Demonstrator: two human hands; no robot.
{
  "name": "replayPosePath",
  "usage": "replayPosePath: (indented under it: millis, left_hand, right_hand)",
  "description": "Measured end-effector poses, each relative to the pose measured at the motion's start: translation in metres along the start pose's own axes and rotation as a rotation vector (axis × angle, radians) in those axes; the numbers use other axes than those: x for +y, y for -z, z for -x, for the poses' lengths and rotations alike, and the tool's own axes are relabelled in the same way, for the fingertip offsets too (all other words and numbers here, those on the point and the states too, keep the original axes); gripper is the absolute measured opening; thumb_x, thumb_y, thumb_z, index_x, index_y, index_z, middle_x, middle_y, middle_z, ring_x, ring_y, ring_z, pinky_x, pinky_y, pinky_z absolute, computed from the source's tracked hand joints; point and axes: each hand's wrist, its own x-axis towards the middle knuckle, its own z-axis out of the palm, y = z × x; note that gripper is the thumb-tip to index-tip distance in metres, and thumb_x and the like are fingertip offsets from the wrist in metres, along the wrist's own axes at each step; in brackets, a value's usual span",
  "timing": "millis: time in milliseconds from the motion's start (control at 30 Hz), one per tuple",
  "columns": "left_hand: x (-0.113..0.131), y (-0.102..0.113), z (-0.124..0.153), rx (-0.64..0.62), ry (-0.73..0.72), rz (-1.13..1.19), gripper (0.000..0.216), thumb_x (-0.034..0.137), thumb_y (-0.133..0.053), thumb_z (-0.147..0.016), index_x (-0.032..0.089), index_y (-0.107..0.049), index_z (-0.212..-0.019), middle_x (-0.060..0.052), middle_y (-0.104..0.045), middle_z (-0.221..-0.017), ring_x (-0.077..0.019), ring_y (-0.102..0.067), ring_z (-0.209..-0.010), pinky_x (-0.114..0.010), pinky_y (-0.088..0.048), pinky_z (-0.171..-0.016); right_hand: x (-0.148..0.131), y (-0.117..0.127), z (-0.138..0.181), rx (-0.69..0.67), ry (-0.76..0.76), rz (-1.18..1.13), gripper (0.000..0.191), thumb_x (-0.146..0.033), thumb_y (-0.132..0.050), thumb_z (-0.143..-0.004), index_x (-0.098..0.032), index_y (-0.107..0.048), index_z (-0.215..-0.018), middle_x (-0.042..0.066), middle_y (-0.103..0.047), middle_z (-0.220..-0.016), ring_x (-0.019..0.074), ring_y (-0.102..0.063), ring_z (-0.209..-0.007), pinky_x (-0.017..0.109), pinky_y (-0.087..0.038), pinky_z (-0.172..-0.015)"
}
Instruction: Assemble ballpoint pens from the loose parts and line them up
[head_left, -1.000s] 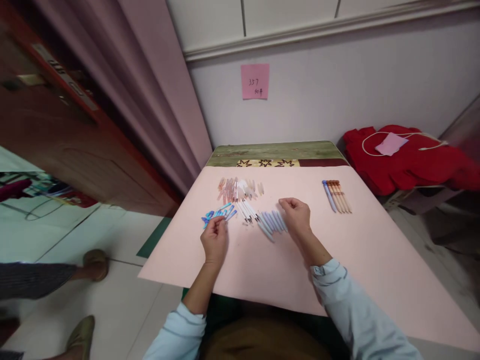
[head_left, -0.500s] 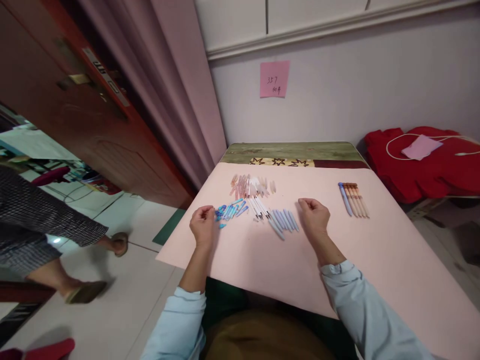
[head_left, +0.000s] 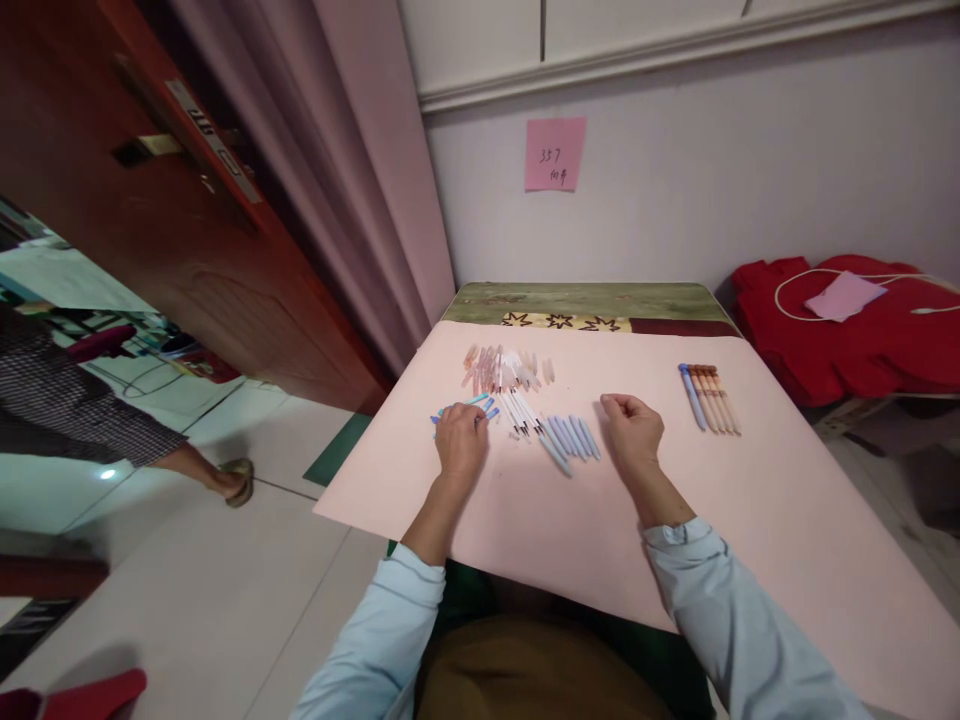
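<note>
My left hand (head_left: 460, 442) is over the pile of small bright blue pen parts (head_left: 490, 408), hiding most of them. Its fingers are curled in, and what is between them is hidden. To the right of some pale blue pen barrels (head_left: 576, 437), my right hand (head_left: 634, 432) rests at the table with thumb and fingers pressed together; whatever they hold cannot be made out. White pen refills (head_left: 519, 412) with dark tips lie between the blue parts and the barrels. Behind them is a heap of pinkish-brown and clear pen parts (head_left: 489, 370).
A row of pens (head_left: 716, 398), one blue and several brown-topped, lies on the right of the pink-covered table (head_left: 750, 540). Red cloth (head_left: 892, 345) with a white cable sits beyond the right edge. At left are a door (head_left: 247, 260) and a person's leg (head_left: 97, 420).
My left hand has moved right, from the left edge of the blue parts to over them. My right hand has stayed nearly still. At left, the person has shifted leftward.
</note>
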Motion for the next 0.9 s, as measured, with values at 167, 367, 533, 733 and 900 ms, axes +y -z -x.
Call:
replayPosePath:
  millis: [167,367,533,733,900]
  left_hand:
    - [0.005,-0.009,-0.003,-0.031,-0.075,-0.131,0.015,0.024,-0.054,-0.085,0.022,-0.068,-0.089,-0.009,-0.062,-0.092,-0.0267,-0.051,-0.093,-0.040,-0.035,-0.083]
    - [0.007,-0.014,-0.007,-0.039,-0.102,-0.218,0.021,0.026,-0.050,-0.087,0.020,-0.069,-0.093,-0.011,-0.062,-0.093,-0.0282,-0.050,-0.095,-0.041,-0.033,-0.084]
    - [0.012,-0.017,-0.015,-0.080,-0.043,-0.255,0.020,0.022,-0.050,-0.083,0.019,-0.069,-0.089,-0.011,-0.063,-0.091,-0.0290,-0.051,-0.095,-0.042,-0.034,-0.083]
    - [0.018,-0.011,-0.020,-0.051,-0.003,-0.119,0.015,0.018,-0.052,-0.080,0.018,-0.067,-0.084,-0.012,-0.063,-0.091,-0.0307,-0.052,-0.096,-0.044,-0.037,-0.084]
    - [0.011,0.005,-0.011,0.013,0.173,0.640,0.013,0.028,-0.064,-0.078,0.019,-0.064,-0.088,-0.007,-0.065,-0.091,-0.0210,-0.057,-0.086,-0.035,-0.045,-0.079]
  right_hand:
    - [0.003,-0.003,-0.001,0.001,0.003,-0.019,0.036,-0.047,-0.065,-0.072,-0.014,-0.074,-0.083,0.004,-0.069,-0.071,0.0167,-0.058,-0.064,0.027,-0.045,-0.063]
    - [-0.003,-0.007,-0.002,-0.013,-0.001,-0.017,0.034,-0.047,-0.062,-0.074,-0.016,-0.075,-0.081,0.004,-0.071,-0.072,0.0168,-0.059,-0.065,0.027,-0.045,-0.065]
    - [-0.003,-0.007,-0.004,-0.019,-0.016,0.006,0.035,-0.049,-0.061,-0.074,-0.017,-0.075,-0.081,0.002,-0.070,-0.070,0.0171,-0.060,-0.066,0.027,-0.044,-0.066]
    - [-0.001,-0.006,-0.004,-0.026,-0.020,0.009,0.038,-0.050,-0.060,-0.074,-0.016,-0.074,-0.082,0.003,-0.070,-0.070,0.0169,-0.059,-0.066,0.027,-0.045,-0.066]
    - [-0.001,-0.003,-0.002,-0.024,0.002,-0.006,0.036,-0.048,-0.061,-0.075,-0.016,-0.074,-0.083,0.003,-0.070,-0.073,0.0165,-0.059,-0.067,0.027,-0.045,-0.067]
